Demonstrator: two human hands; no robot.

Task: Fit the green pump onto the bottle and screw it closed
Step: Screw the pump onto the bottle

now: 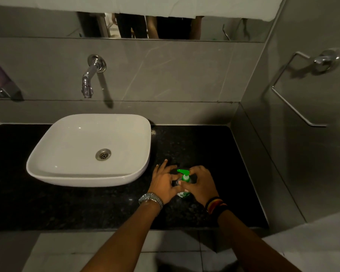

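twisting looks like the step now: best to keep the bottle [183, 193] pinned upright on the black counter [86, 209], at 3 o'clock from the sink [47, 165], and turn the green pump [185, 174] straight. left hand [163, 184] fingers wrap the bottle, index spread out; right hand [201, 185] fingers pinch the pump collar, wrist arched.

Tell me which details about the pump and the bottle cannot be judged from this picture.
- Head view: the bottle is almost fully covered by the left hand and right hand; its shape and label are unreadable.
- Head view: the collar of the green pump is wrapped by fingers, so how far it is screwed on cannot be seen.
- Head view: dim light and the black counter hide the bottle's base.
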